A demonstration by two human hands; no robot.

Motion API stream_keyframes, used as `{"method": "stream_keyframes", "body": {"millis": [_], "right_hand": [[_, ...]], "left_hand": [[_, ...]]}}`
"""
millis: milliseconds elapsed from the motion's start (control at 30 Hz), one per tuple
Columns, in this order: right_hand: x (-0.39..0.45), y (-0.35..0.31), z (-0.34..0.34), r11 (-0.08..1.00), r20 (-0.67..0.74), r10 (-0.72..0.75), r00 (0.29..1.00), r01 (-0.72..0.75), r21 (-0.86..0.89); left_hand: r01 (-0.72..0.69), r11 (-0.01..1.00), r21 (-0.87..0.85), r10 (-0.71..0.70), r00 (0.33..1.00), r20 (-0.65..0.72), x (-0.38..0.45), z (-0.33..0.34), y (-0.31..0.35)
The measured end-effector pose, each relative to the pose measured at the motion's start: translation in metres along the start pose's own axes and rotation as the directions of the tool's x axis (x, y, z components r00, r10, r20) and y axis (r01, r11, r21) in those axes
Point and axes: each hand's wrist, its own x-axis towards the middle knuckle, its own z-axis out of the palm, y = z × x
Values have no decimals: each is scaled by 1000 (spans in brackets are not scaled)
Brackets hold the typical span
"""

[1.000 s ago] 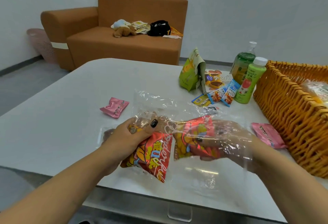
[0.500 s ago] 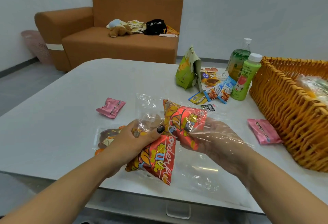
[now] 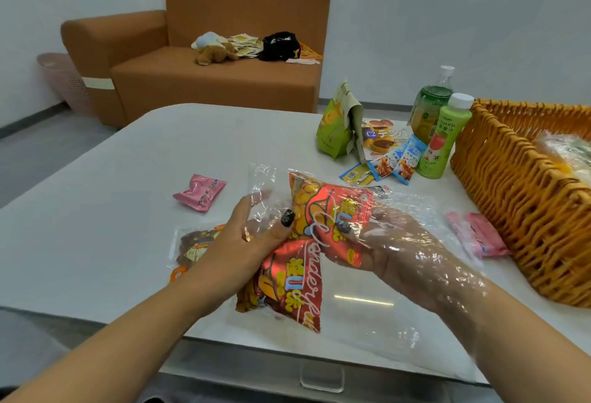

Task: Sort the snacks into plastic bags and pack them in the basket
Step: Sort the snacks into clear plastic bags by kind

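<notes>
A clear plastic bag [image 3: 399, 322] lies over the table's near edge and covers my right hand and wrist. Inside the bag, my right hand [image 3: 396, 242] grips a red and orange snack packet [image 3: 329, 207], held upright. My left hand [image 3: 256, 239] holds the bag's mouth from outside, thumb on the film. A second red snack packet [image 3: 287, 290] lies in the bag below my hands. The wicker basket [image 3: 524, 191] stands at the right, with a bagged item inside it.
On the white table [image 3: 112, 211] lie two pink packets [image 3: 200, 191] [image 3: 479, 236], a clear packet of brown snacks [image 3: 195, 242], a green pouch [image 3: 335, 127], a biscuit box, small blue sachets [image 3: 396, 163] and two green bottles [image 3: 443, 134]. An orange sofa [image 3: 208, 76] stands behind.
My right hand has turned the packet from lying sideways to standing upright and pushed it left, deeper into the bag. My left hand has opened somewhat on the bag's mouth.
</notes>
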Motion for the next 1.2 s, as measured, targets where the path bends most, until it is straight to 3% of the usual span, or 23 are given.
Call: {"method": "stream_keyframes", "body": {"millis": [133,267,367,467,600,733,800,967,1200], "right_hand": [[7,9,6,998,-125,-60,990,57,-28],[4,14,8,945,-133,58,989,-97,-312],[2,1,3,959,-95,-10,995,-17,-281],[-3,-13,4,944,-73,107,992,-124,-306],[-2,-9,3,904,-65,-13,998,-16,-427],[0,-1,3,933,-135,-11,991,-39,-358],[0,-2,6,927,-90,16,996,-49,-372],[4,-6,-1,828,-177,250,952,-305,-471],[1,14,3,834,-198,74,977,-170,-525]], "left_hand": [[-74,988,135,68,997,47,-6,6,-3],[-108,982,156,88,988,126,-11,12,-7],[-82,986,142,68,992,104,-9,11,-8],[-56,995,85,48,994,95,-9,14,-5],[-29,997,68,24,996,82,-9,18,-6],[26,999,38,-31,993,118,-9,22,-8],[58,998,8,-58,991,118,-8,23,-9],[67,997,-33,-64,995,74,-7,22,-9],[112,994,6,-112,989,99,-7,24,-15]]}}
